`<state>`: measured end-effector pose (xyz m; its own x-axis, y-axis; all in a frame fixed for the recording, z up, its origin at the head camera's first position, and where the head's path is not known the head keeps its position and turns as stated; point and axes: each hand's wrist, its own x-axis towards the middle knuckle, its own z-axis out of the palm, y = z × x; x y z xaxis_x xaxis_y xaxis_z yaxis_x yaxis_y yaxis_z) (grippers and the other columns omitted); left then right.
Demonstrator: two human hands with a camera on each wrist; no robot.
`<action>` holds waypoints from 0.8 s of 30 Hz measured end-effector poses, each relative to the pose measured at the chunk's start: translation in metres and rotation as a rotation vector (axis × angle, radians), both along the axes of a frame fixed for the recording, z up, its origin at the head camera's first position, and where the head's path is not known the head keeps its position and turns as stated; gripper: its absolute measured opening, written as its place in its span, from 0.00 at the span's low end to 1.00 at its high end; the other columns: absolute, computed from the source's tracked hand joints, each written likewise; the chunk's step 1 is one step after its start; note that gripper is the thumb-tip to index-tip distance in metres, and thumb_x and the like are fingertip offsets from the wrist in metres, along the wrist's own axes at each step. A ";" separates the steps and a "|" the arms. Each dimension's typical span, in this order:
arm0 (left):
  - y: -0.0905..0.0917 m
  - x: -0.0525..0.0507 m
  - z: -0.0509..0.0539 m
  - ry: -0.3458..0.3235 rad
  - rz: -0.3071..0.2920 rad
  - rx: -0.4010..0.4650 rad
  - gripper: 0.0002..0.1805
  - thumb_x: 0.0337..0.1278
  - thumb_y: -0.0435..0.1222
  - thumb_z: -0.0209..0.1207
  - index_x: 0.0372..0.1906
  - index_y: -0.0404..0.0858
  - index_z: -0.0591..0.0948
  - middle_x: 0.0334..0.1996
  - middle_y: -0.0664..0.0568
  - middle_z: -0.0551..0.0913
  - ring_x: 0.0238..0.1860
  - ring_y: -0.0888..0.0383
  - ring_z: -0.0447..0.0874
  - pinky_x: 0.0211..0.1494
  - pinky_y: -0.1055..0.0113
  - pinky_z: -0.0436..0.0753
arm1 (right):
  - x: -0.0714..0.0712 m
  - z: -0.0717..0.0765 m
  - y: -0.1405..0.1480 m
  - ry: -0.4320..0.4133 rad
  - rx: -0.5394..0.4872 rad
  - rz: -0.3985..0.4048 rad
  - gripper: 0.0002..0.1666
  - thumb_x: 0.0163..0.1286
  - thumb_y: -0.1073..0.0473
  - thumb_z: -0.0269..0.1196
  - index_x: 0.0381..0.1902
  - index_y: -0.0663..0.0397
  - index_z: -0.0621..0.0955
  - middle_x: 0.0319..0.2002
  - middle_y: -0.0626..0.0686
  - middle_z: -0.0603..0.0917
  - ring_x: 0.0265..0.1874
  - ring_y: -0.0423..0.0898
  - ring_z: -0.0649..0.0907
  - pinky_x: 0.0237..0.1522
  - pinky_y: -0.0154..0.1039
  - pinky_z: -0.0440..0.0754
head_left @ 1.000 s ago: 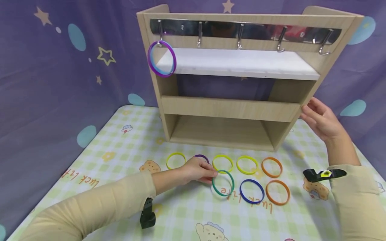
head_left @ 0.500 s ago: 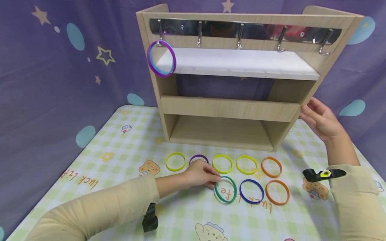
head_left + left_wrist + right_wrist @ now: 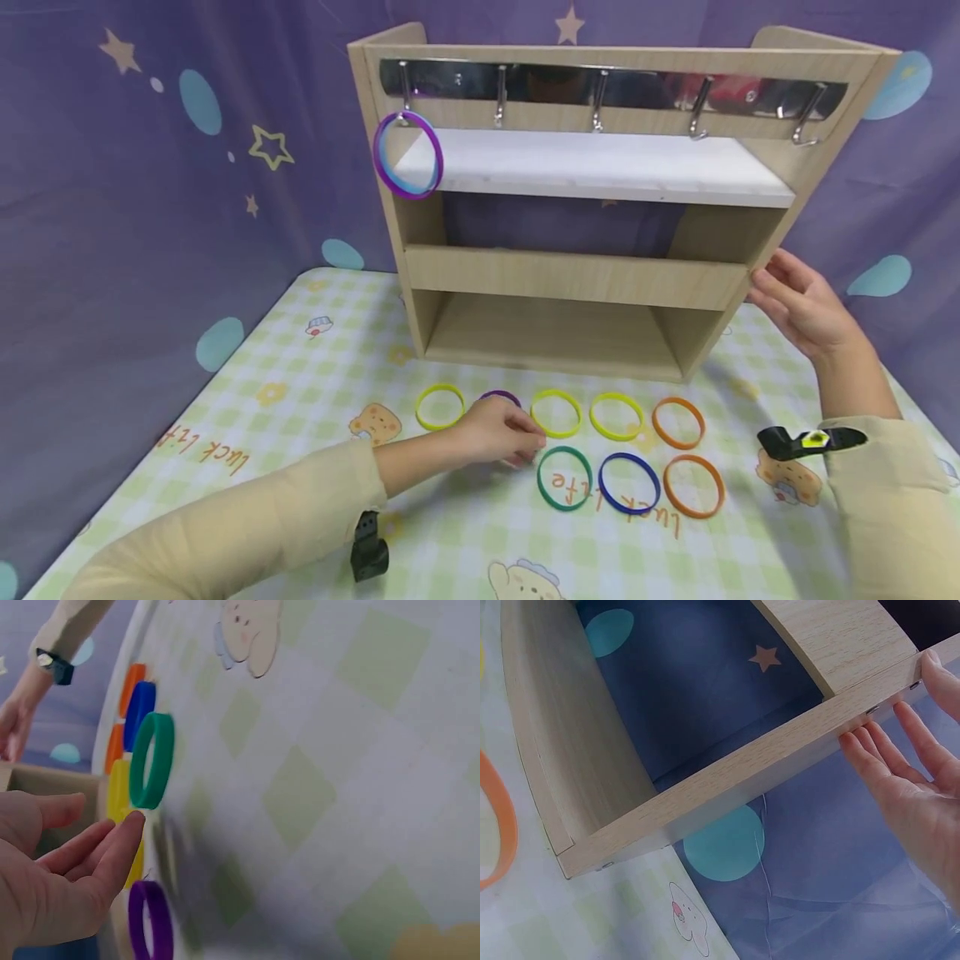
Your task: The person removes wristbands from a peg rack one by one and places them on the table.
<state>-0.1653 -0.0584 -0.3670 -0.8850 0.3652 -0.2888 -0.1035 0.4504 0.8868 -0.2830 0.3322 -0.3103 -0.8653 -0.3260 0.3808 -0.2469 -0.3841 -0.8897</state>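
My left hand (image 3: 498,435) hovers just left of a green ring (image 3: 564,507), its fingers apart and holding nothing. In the left wrist view a slight gap separates the fingertips from the green ring (image 3: 166,761), which lies flat on the tablecloth. Behind that hand a purple ring (image 3: 501,394) is partly hidden. My right hand (image 3: 810,315) touches the right side of a wooden shelf unit (image 3: 577,277); in the right wrist view its thumb rests on the front edge and its fairly straight fingers against the outer side. A purple ring (image 3: 377,158) and a light-blue one hang from the leftmost hook.
Yellow rings (image 3: 555,435), a blue ring (image 3: 628,510) and orange rings (image 3: 693,515) lie in two rows before the shelf. A metal strip with several hooks (image 3: 597,125) runs along its top. A checked tablecloth (image 3: 300,517) covers the table, and a purple curtain (image 3: 135,275) hangs behind.
The left hand has set the green ring down beside the blue one, lowering it slightly to the right, and let go. The right hand stays at the shelf. The view has tilted slightly.
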 end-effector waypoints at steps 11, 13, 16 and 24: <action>-0.026 -0.013 0.035 -0.059 -0.018 0.086 0.17 0.64 0.37 0.59 0.50 0.29 0.81 0.48 0.36 0.85 0.46 0.49 0.88 0.50 0.60 0.89 | 0.001 0.000 0.001 -0.013 0.047 -0.036 0.24 0.73 0.71 0.47 0.61 0.48 0.75 0.52 0.46 0.81 0.49 0.37 0.82 0.50 0.24 0.83; -0.031 -0.017 0.044 -0.053 -0.011 0.114 0.17 0.65 0.37 0.58 0.51 0.28 0.80 0.49 0.35 0.84 0.48 0.46 0.87 0.51 0.59 0.89 | 0.002 0.000 0.002 -0.010 0.049 -0.038 0.24 0.73 0.71 0.47 0.61 0.48 0.75 0.52 0.45 0.81 0.49 0.37 0.83 0.49 0.24 0.83; -0.039 -0.022 0.058 -0.032 0.020 0.147 0.18 0.65 0.37 0.58 0.53 0.28 0.80 0.49 0.36 0.85 0.50 0.45 0.86 0.53 0.58 0.88 | 0.003 0.000 0.003 0.002 0.058 -0.037 0.24 0.73 0.72 0.47 0.61 0.48 0.75 0.51 0.46 0.81 0.48 0.37 0.83 0.49 0.24 0.83; -0.063 -0.033 0.096 0.074 0.114 0.247 0.19 0.67 0.34 0.55 0.57 0.27 0.76 0.51 0.38 0.84 0.45 0.56 0.88 0.56 0.60 0.86 | 0.004 0.005 0.000 0.006 0.094 -0.057 0.24 0.72 0.72 0.48 0.60 0.47 0.75 0.52 0.45 0.80 0.49 0.36 0.82 0.49 0.23 0.83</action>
<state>-0.1984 -0.1210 -0.2712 -0.9397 0.3137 -0.1359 -0.0713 0.2089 0.9753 -0.2793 0.3318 -0.3058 -0.8815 -0.3105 0.3557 -0.2710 -0.2841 -0.9197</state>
